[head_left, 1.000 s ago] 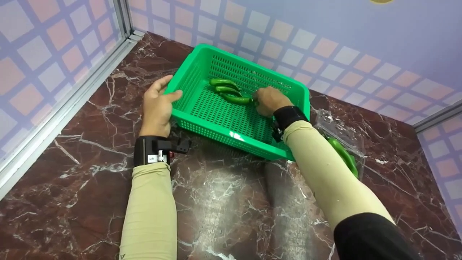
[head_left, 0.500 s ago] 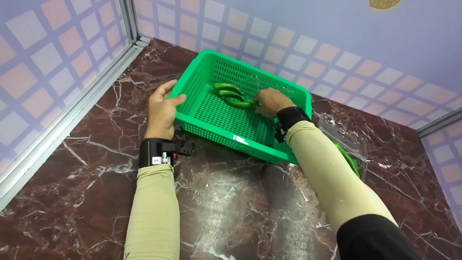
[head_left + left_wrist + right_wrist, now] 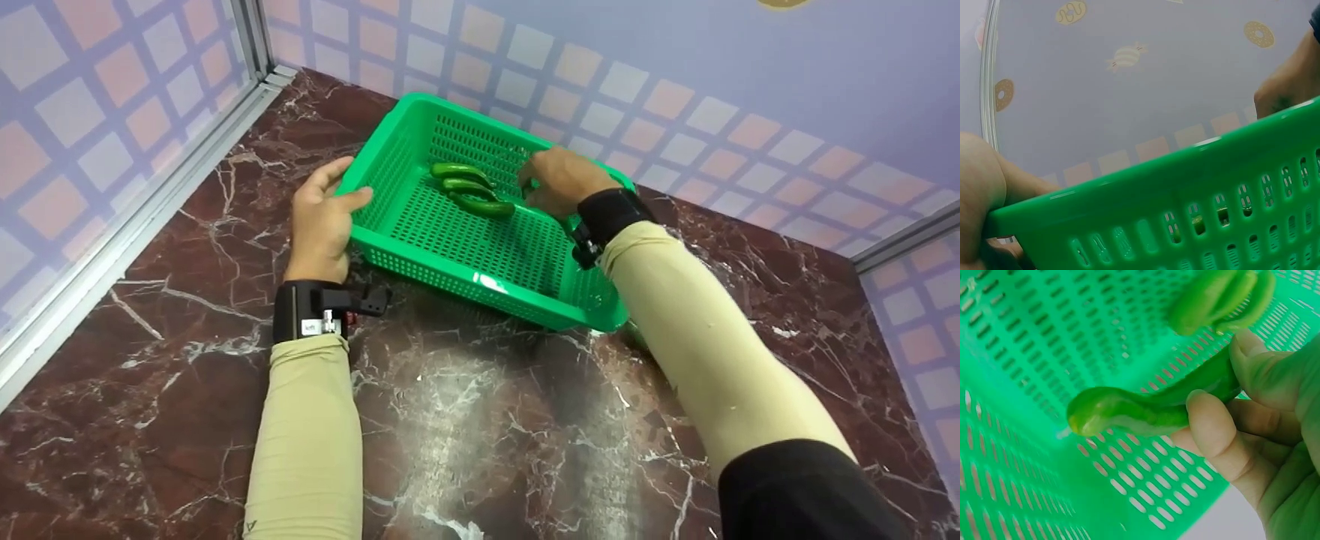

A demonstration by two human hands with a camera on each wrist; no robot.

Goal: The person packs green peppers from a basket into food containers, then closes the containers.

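Note:
My left hand [image 3: 321,225] grips the left end of a green perforated plastic basket [image 3: 480,283], thumb over the rim and fingers outside. Inside it, three green chili peppers [image 3: 480,206] lie side by side near the back left. My right hand [image 3: 566,180] is over the basket's right half, close to the back wall. In the right wrist view its thumb and fingers pinch another green chili pepper [image 3: 1140,410], whose blunt tip points away from the hand. The lying peppers [image 3: 1213,301] show beyond it. From the left wrist, the basket wall [image 3: 1129,191] hides most of the inside.
The basket stands on a dark red marbled surface [image 3: 187,420] near a patterned back wall [image 3: 720,112]. A metal-framed panel [image 3: 135,247] runs along the left. Right of the basket, a bit of green pepper [image 3: 636,335] peeks out beside my right forearm.
My right hand has left the end of the nearest lying pepper and moved up toward the back wall. My forearm now covers most of the clear bag and peppers at right. Left hand keeps its grip.

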